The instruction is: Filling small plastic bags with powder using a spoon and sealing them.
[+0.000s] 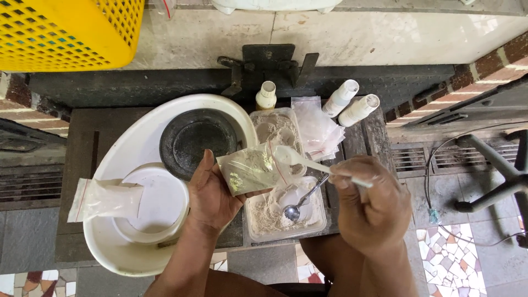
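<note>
- Head view looks straight down on a dark, worn work surface (88, 165) with the person's two bare arms reaching in from below.
- Left hand (212, 192) is closed around the lower edge of a small clear zip-top plastic bag (250, 168); thumb on one side, fingers behind it. The bag holds a little pale greenish-yellow powder and its mouth faces right.
- Right hand (371, 201) is pinched tight on the handle of a white plastic spoon (297, 158), whose bowl sits right at the mouth of the bag.
- Just below the bag lies a clear rectangular plastic tub (316, 228) with beige powder in it, and a metal spoon (300, 206) rests inside, bowl down in the powder.
- A second clear rectangular tub (278, 129) of beige powder sits behind the first, partly hidden by the bag.
- A loose pile of empty clear zip bags (319, 129) lies just right of that tub.
- Three small white plastic bottles stand at the back: one cream-capped (266, 95), two leaning to the right of it (341, 97) (358, 109).
- To the left, a large white plastic basin (137, 143) holds a round black dish (192, 140) and a white round lid (159, 203), with another clear bag (104, 199) draped over the rim.
- One yellow perforated plastic crate (60, 30) sits at the top left.
</note>
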